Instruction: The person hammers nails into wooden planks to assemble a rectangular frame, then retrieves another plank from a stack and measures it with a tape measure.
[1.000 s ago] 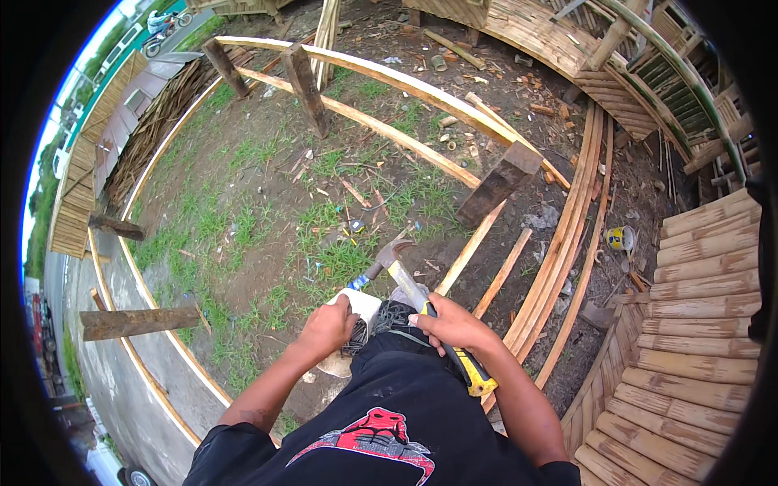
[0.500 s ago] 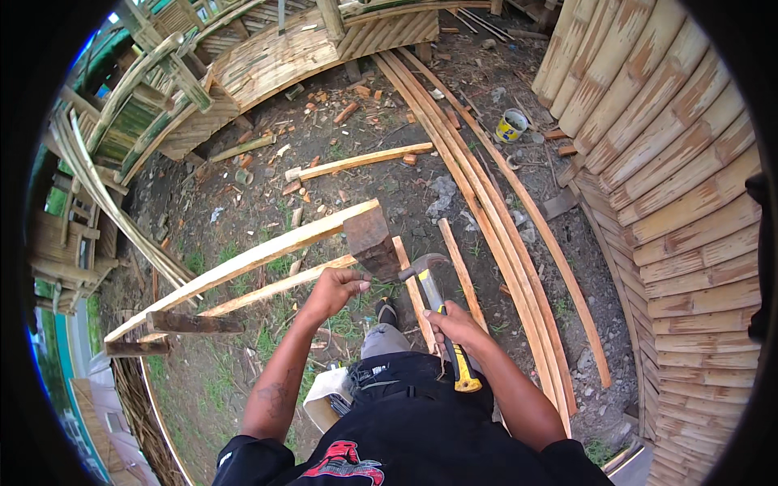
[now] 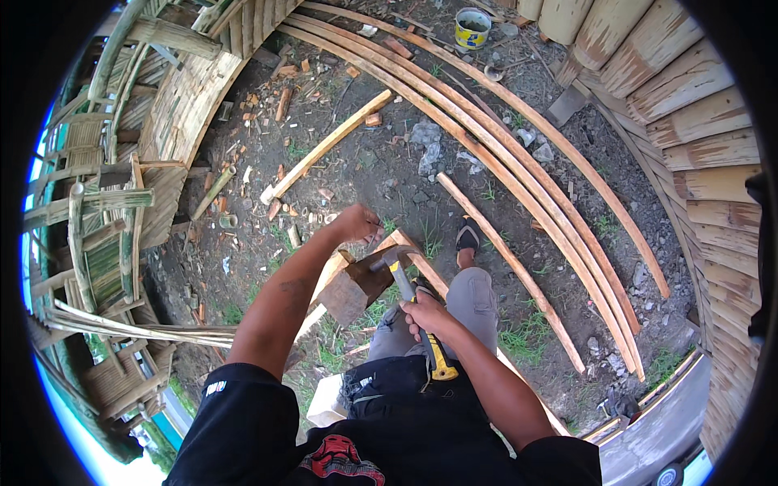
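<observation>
My right hand (image 3: pixel 428 316) grips a claw hammer (image 3: pixel 439 358) by its black and yellow handle, near the middle. The hammer's head is up beside a short, dark brown wooden block (image 3: pixel 344 300) that sits on the end of a long pale wooden beam (image 3: pixel 311 322). Beyond the block, my left hand (image 3: pixel 359 224) is raised with its fingers pinched together. Anything between those fingertips is too small to make out. The left forearm crosses over part of the beam.
Several long wooden strips (image 3: pixel 519 211) curve across the ground to the right. A shorter strip (image 3: pixel 510 271) lies beside my foot, and a loose stick (image 3: pixel 328 146) farther ahead. A yellow and white bucket (image 3: pixel 472 32) stands far right, near a bamboo wall (image 3: pixel 705 162). Bamboo framework (image 3: pixel 121 202) fills the left.
My view has swung and I have stepped in closer to the block. My left hand has moved up past the block. The hammer stays in my right hand.
</observation>
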A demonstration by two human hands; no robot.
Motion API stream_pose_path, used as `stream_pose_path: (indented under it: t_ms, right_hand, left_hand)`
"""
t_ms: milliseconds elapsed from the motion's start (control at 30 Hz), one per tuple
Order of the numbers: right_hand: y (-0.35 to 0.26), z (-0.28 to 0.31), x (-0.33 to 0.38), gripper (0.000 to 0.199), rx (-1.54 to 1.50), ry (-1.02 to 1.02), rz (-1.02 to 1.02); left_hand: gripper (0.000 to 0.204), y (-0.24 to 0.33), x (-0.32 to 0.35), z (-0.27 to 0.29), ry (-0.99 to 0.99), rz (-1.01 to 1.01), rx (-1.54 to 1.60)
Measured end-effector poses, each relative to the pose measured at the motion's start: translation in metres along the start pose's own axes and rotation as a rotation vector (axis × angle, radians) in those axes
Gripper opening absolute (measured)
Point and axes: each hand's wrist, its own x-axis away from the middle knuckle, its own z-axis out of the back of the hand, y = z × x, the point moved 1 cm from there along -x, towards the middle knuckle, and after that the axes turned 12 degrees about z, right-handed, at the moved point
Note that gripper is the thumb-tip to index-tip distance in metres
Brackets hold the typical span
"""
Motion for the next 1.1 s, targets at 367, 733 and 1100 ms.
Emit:
stream_pose_path:
  t_ms: [367, 733, 1100]
  right_hand:
    - [-0.026, 0.043, 0.024, 0.013, -0.166, 0.203, -0.002]
    - [-0.070, 0.036, 0.023, 0.021, -0.272, 0.652, 0.471]
    - [-0.105, 0.073, 0.061, 0.031, -0.054, 0.625, 0.360]
  left_hand:
    - [0.016, -0.030, -0.027, -0.027, -0.322, 0.061, -0.246]
    - [0.014, -0.036, -0.016, -0.022, -0.240, 0.038, -0.322]
    - [0.012, -0.054, -0.014, -0.032, -0.219, -0.101, -0.296]
